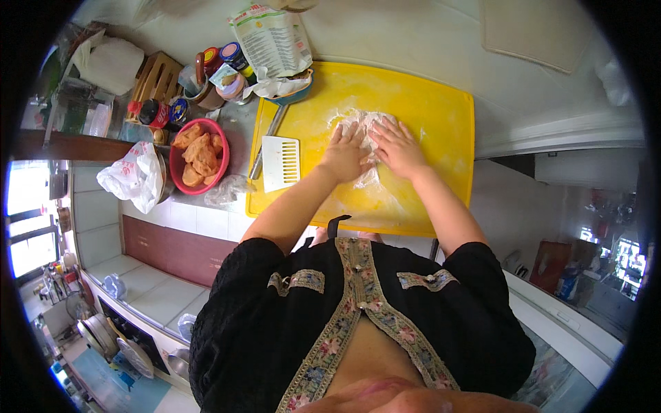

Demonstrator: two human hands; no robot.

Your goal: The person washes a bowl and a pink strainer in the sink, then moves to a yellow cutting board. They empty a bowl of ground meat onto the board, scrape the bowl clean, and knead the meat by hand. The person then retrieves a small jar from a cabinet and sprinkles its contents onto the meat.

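Observation:
Floured dough (365, 175) lies on a yellow board (441, 110), with loose white flour scattered around it. My left hand (344, 153) rests flat on its left side, fingers stretched toward the far edge. On the right side my right hand (398, 147) presses down with its fingers spread. Both palms hide part of the dough, so its full outline cannot be made out. To the left of my left hand, a white slotted scraper (276, 164) lies on the board. A grey metal rod (257, 167) sits beside the scraper, along the board's left edge.
Left of the board stands a red bowl (222, 171) holding orange-brown pieces. A white plastic bag (131, 175) is beside it. Behind are jars (233, 54), a blue dish (301, 93) and a flour bag (272, 41). A wall runs along the far side.

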